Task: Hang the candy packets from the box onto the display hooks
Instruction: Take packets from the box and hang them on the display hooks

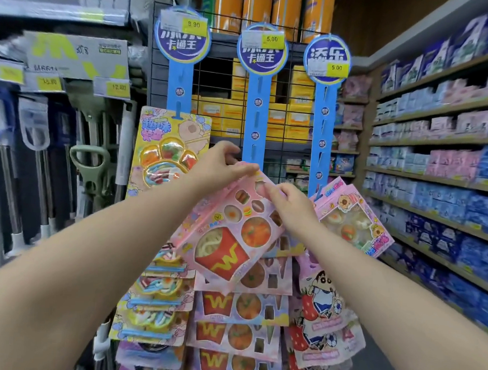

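Pink candy packet (229, 234): tilted, long axis running lower-left to upper-right, top edge at middle blue hanging strip (256, 121). Left hand (224, 167) and right hand (289, 206) pinch its top.

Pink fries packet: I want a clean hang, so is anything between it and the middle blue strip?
Nothing visible. The left hand and right hand hold the pink fries packet by its top edge at the middle blue strip, bare above.
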